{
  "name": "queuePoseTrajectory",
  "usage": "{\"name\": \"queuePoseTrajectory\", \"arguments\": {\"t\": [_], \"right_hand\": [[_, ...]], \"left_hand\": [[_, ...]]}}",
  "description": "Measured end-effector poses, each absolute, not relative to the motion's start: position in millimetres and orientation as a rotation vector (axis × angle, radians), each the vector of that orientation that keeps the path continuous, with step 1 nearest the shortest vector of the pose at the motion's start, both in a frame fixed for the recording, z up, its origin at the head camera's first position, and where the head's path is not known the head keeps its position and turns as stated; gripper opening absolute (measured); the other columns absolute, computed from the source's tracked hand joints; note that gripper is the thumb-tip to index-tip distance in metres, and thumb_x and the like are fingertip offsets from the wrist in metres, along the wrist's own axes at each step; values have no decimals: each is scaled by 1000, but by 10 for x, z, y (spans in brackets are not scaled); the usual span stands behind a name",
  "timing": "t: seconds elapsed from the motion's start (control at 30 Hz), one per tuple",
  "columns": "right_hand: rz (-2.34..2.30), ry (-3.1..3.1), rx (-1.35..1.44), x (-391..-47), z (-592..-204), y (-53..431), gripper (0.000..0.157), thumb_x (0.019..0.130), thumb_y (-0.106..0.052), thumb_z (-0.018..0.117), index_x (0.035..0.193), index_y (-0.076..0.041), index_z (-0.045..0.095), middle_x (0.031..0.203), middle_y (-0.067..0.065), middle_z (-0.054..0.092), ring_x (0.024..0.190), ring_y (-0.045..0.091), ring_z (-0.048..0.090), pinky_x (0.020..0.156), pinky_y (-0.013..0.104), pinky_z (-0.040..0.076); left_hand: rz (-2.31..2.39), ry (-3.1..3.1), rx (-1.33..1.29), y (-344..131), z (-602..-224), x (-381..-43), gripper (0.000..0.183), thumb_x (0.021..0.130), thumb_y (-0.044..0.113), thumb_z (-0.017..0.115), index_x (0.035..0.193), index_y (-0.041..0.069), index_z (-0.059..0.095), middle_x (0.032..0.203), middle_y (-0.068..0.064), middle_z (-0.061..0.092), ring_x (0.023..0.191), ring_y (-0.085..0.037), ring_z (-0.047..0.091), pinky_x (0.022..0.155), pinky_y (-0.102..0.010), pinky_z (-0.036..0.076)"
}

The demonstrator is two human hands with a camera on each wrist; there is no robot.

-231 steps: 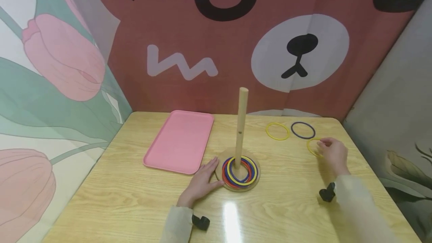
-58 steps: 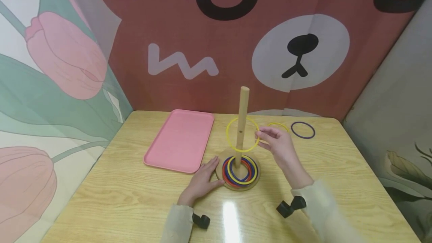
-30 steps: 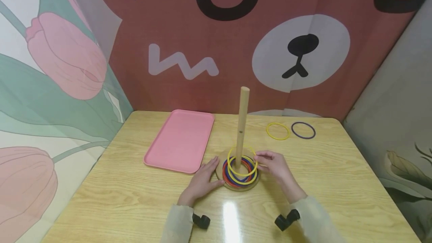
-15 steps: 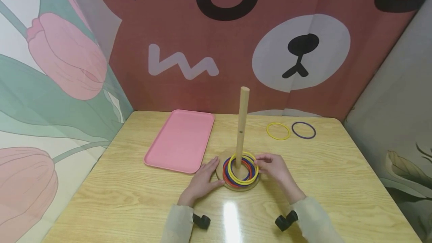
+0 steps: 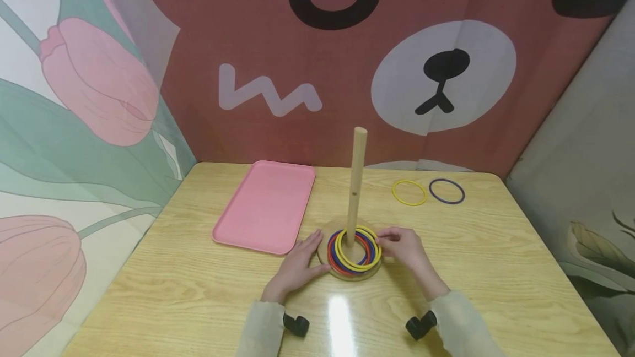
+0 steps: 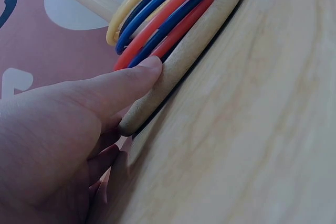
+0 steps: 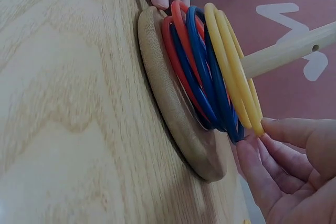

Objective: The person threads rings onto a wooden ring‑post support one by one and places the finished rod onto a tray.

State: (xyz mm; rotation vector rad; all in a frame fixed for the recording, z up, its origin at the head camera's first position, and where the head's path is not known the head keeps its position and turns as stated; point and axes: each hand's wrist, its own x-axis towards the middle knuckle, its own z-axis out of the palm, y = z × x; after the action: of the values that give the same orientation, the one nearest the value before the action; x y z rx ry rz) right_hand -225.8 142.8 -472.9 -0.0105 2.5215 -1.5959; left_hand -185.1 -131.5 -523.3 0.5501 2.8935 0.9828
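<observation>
A round wooden base (image 5: 324, 231) carries an upright wooden post (image 5: 356, 180) with several red, blue and yellow rings stacked loosely around its foot. My left hand (image 5: 297, 269) rests at the base's left edge, fingers extended; in the left wrist view its thumb (image 6: 131, 80) lies on the base rim beside the lowest red ring (image 6: 197, 22). On the right side, my right hand (image 5: 404, 247) pinches the edge of the topmost yellow ring (image 7: 236, 56) between thumb and fingers. Its fingertips also reach a blue ring (image 7: 223, 98) just below, in the right wrist view.
A pink tray (image 5: 268, 205) lies at the table's back left. Toward the back right, a yellow ring (image 5: 394, 196) and a blue ring (image 5: 446, 202) lie flat on the wooden table (image 5: 173, 291). A printed curtain (image 5: 337, 70) hangs right behind the table.
My right hand took a yellow ring from the table's right side, brought it over the post and lowered it onto the stack. The left hand stayed at the base.
</observation>
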Motion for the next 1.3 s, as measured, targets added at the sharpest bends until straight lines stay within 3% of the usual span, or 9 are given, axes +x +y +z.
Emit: {"name": "queuePoseTrajectory", "arguments": {"t": [0.87,1.17,1.3], "right_hand": [[-1570,2654,11,-2727,-4717,1912,27,95,-9,59,115,8,64,115,27,67,95,29,71,78,32,62],[-1379,2877,-66,-2964,-4859,2164,30,95,-11,60,119,6,62,110,26,68,80,24,71,63,19,58],[-1311,2928,-62,-3042,-4880,2212,29,93,-9,61,117,7,63,108,27,68,79,24,70,61,18,55]], "left_hand": [[977,2885,538,-1316,-5234,-1869,86,88,54,62,153,10,26,161,-5,23,150,-25,23,124,-47,17],[970,2892,548,-1313,-5222,-1869,86,87,53,63,153,10,28,161,-6,24,149,-25,25,123,-48,19],[973,2887,538,-1314,-5223,-1865,86,87,53,63,153,10,27,161,-5,24,149,-25,24,123,-48,19]]}}
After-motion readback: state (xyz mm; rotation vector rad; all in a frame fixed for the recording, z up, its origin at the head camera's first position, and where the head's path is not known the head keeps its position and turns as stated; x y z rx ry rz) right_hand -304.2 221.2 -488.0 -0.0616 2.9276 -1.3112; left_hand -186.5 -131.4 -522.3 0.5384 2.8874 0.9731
